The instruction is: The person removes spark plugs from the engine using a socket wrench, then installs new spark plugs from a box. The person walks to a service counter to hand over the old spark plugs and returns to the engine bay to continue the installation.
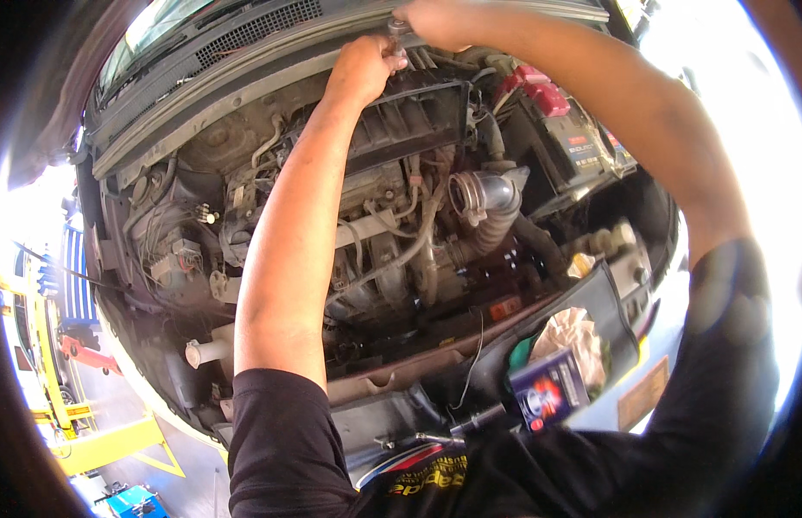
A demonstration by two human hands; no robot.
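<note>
Both my arms reach across an open engine bay to its far edge. My left hand [364, 71] is closed, with thumb and fingers pinched round the lower part of a metal ratchet wrench [400, 28], just behind the black plastic housing [409, 116]. On the other side of the round ratchet head, my right hand [440, 24] is closed at the tool's upper end; its fingers are partly cut off by the top of the picture. Whatever the tool's lower end meets is hidden behind the left fingers.
A battery [578, 147] with a red terminal cover [548, 97] sits at the right. An intake hose with a metal clamp [472, 194] opens near the middle. On the front edge lie a dark box [548, 388], crumpled brown paper [573, 337] and a metal tool [478, 420].
</note>
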